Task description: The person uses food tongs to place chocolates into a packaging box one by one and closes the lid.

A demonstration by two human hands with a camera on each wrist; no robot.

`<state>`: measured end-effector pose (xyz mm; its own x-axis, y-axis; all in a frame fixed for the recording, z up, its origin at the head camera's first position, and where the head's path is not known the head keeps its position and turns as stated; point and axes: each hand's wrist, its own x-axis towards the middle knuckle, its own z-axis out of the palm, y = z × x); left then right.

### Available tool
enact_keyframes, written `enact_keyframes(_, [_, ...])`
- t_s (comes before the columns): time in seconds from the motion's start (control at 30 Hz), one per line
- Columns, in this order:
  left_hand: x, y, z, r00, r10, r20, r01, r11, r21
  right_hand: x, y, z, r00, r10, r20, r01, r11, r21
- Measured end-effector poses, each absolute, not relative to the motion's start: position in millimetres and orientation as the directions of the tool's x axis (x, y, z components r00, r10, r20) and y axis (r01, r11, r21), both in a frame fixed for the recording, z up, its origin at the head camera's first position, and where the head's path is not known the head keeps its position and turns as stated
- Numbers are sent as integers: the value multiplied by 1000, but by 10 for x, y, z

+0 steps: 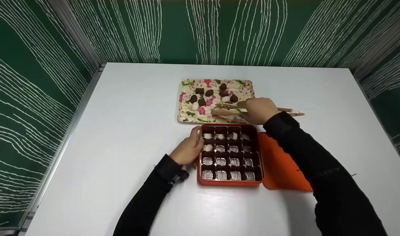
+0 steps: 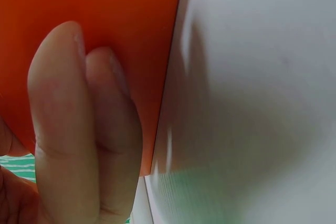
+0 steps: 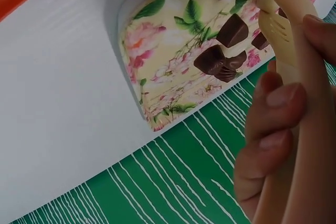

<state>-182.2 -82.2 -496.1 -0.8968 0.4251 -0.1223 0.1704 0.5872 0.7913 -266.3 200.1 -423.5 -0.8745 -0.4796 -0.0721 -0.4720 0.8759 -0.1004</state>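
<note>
My left hand holds the left side of an orange box, its thumb at the rim. In the left wrist view, two fingers lie along the box's orange wall. A brown divided insert fills the box; white chocolates sit in the far row and the second row's left compartment. My right hand grips wooden tongs over the near right part of a floral tray. Dark chocolates and a few white ones lie on that tray. Whether the tongs' tips hold anything, I cannot tell.
An orange lid lies right of the box, partly under my right forearm. The white table meets green panels with white lines at the back and sides. The tray stands just beyond the box.
</note>
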Motion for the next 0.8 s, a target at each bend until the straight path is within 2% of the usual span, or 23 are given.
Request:
enact_keyframes(0.2, [-1814, -820, -4950, -896, 422, -137, 152, 584, 798, -2552, 2140, -4168, -858, -513, 13, -510, 850, -133])
enact_keyframes(0.43, [-1812, -817, -4951, -891, 424, -162, 120, 564, 817, -2219, 2254, -3964, -774, -622, 118, -633, 758, -159])
enact_keyframes(0.8, [-1811, -814, -4952, -898, 419, -136, 154, 587, 795, -1802, 2347, -3866, -686, -723, 81, -726, 673, -140])
